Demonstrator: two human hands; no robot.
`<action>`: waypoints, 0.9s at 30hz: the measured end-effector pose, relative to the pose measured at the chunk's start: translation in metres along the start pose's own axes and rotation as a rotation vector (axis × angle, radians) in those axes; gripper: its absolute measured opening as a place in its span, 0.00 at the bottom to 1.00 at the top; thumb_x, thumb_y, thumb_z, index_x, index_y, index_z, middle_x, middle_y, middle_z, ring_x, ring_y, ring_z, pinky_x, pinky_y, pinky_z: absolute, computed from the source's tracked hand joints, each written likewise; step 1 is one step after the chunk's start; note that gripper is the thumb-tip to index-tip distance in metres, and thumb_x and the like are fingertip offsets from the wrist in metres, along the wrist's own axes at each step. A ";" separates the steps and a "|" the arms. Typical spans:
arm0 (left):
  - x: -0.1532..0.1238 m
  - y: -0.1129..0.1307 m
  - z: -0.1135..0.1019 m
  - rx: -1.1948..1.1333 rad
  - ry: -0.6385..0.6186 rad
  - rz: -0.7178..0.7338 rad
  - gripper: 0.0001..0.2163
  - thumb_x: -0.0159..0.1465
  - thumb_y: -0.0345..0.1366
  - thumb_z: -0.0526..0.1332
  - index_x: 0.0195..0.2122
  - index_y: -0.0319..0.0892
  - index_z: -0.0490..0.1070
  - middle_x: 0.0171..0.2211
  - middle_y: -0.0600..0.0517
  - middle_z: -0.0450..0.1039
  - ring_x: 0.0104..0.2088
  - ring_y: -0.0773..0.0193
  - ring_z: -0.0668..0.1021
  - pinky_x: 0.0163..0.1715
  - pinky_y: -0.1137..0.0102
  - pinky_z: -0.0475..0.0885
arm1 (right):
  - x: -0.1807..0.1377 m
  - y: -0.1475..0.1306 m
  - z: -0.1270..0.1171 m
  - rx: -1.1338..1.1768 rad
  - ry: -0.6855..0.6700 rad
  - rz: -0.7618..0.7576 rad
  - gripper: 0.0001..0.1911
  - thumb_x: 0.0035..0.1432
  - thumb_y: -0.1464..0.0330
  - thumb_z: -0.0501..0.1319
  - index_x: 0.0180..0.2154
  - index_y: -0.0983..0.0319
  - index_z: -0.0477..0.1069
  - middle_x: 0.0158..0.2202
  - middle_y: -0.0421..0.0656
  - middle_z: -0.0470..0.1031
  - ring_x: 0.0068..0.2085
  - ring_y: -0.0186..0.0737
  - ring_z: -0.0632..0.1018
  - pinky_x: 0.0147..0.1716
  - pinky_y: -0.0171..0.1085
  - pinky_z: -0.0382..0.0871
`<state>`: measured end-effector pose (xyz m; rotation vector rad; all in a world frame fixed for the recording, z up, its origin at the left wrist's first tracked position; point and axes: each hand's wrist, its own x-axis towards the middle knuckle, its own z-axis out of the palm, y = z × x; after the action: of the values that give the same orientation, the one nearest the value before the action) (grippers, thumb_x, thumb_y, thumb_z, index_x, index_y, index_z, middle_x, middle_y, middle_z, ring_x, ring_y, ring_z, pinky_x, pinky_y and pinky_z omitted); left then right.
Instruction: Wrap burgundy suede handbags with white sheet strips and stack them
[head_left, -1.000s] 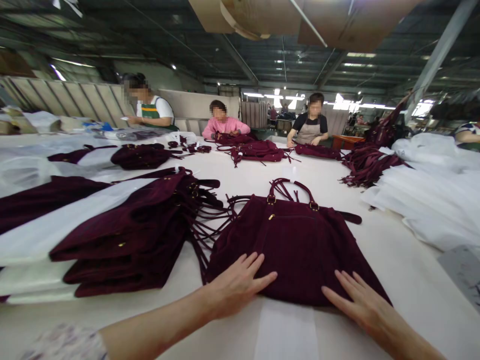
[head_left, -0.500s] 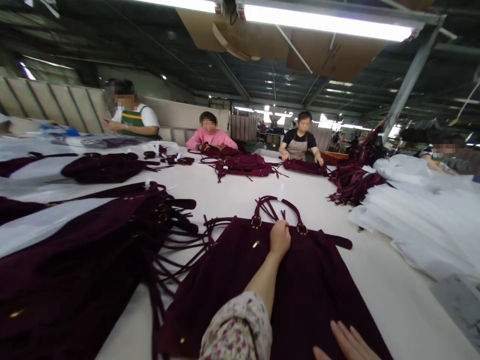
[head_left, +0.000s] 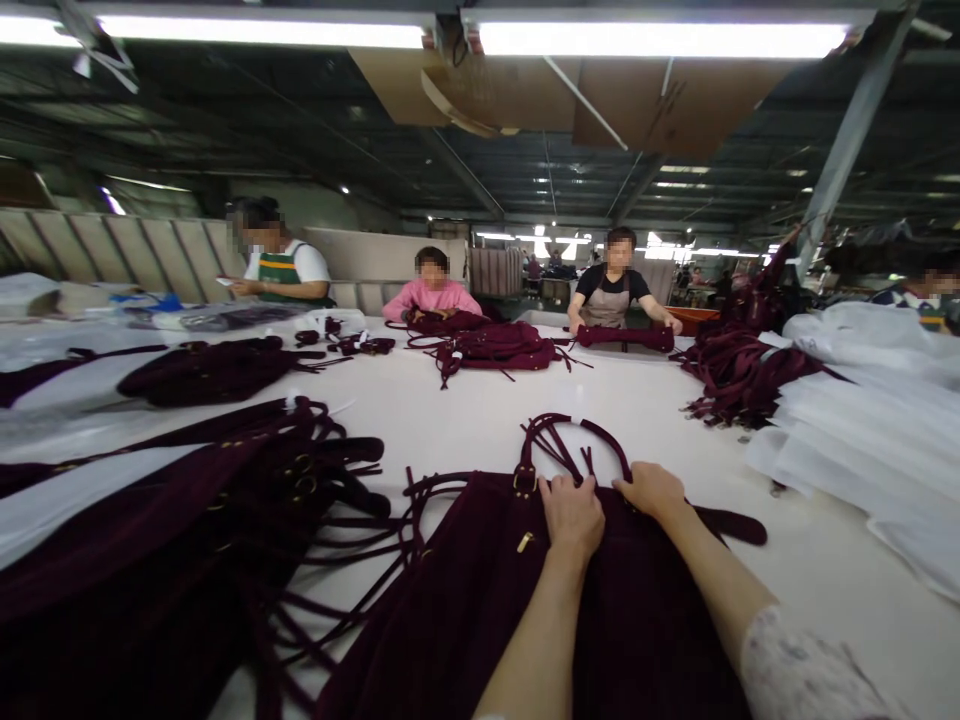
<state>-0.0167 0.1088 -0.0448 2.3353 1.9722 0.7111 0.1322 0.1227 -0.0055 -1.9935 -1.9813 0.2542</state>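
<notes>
A dark maroon handbag (head_left: pixel 480 610) lies on the white table before me, its opening facing away. My left hand (head_left: pixel 574 518) is closed on the middle of its top edge, knuckles up. Close by on the right, my right hand (head_left: pixel 654 490) is closed at the top edge where the handle (head_left: pixel 611 448) joins, hiding the right buckle. The left buckle (head_left: pixel 524 480) and a small gold zip pull (head_left: pixel 525 542) show on the front. Thin cords hang beyond the edge under the handle, and a strap end (head_left: pixel 731 525) sticks out right.
Several maroon bags are piled at left (head_left: pixel 150 560), their cords reaching toward mine. Maroon straps (head_left: pixel 739 375) and white plastic bags (head_left: pixel 877 440) lie at right. Across the table (head_left: pixel 450 420), several people handle items; one person (head_left: pixel 619 285) holds a maroon piece.
My right hand has come up from the lower right to the bag's top edge beside the handle. My left hand stays on the edge. The view has tilted up a little.
</notes>
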 end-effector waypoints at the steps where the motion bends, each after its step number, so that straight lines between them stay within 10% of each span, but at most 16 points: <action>1: 0.001 -0.001 0.001 0.008 -0.005 0.009 0.14 0.63 0.35 0.54 0.47 0.48 0.74 0.41 0.45 0.72 0.47 0.52 0.69 0.60 0.46 0.46 | 0.006 0.000 0.007 0.003 0.014 0.033 0.16 0.62 0.61 0.59 0.46 0.65 0.69 0.45 0.49 0.72 0.46 0.45 0.74 0.46 0.48 0.70; 7: 0.003 -0.001 0.007 -0.054 0.066 0.008 0.14 0.61 0.31 0.54 0.45 0.47 0.74 0.42 0.48 0.72 0.47 0.55 0.70 0.61 0.50 0.47 | 0.034 0.008 0.024 0.476 0.061 0.051 0.14 0.53 0.69 0.61 0.43 0.64 0.68 0.45 0.51 0.74 0.51 0.51 0.73 0.51 0.46 0.65; 13: 0.002 -0.002 0.006 -0.128 0.076 0.014 0.14 0.59 0.27 0.53 0.40 0.46 0.74 0.40 0.50 0.74 0.46 0.57 0.72 0.62 0.53 0.49 | 0.047 0.011 0.031 0.830 -0.225 0.049 0.12 0.61 0.71 0.50 0.38 0.68 0.70 0.31 0.50 0.77 0.33 0.39 0.80 0.35 0.36 0.75; 19: 0.000 0.003 0.007 -0.100 0.125 -0.079 0.11 0.59 0.27 0.52 0.38 0.42 0.71 0.36 0.47 0.74 0.44 0.56 0.73 0.61 0.54 0.51 | 0.065 0.009 0.036 0.695 -0.328 0.066 0.06 0.54 0.75 0.58 0.34 0.66 0.73 0.29 0.45 0.77 0.30 0.38 0.79 0.32 0.34 0.74; 27: -0.001 0.005 0.005 -0.139 0.145 -0.093 0.11 0.59 0.26 0.51 0.38 0.41 0.71 0.35 0.47 0.74 0.42 0.56 0.73 0.60 0.54 0.51 | 0.084 0.017 0.026 0.256 -0.064 0.169 0.22 0.63 0.59 0.51 0.48 0.70 0.68 0.50 0.62 0.71 0.55 0.55 0.70 0.51 0.46 0.64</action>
<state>-0.0105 0.1080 -0.0487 2.1546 1.9989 1.0009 0.1412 0.2095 -0.0280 -2.0064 -1.7163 0.5873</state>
